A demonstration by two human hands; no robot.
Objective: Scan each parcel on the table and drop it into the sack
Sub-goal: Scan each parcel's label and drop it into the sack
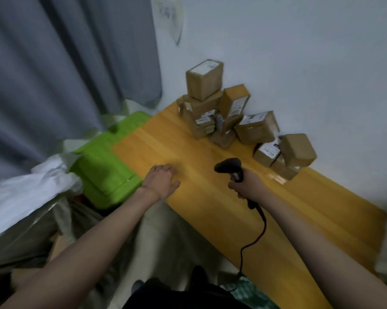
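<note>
Several brown cardboard parcels (pixel 212 108) with white labels are piled against the wall at the far side of the wooden table (pixel 210 208). A smaller group of parcels (pixel 286 155) lies to their right. My right hand (pixel 247 185) grips a black barcode scanner (pixel 229 167) by its handle, head pointing left, above the table a little short of the parcels. Its cable trails down toward me. My left hand (pixel 162 180) holds nothing and hovers over the table's near left edge, fingers loosely curled. A white sack (pixel 25 190) stands open at the left, below table level.
A bright green plastic lid or bin (pixel 105 161) sits between the sack and the table's left end. Grey curtains (pixel 65 63) hang behind on the left, and a pale wall runs along the table's far side. The floor lies below near my legs.
</note>
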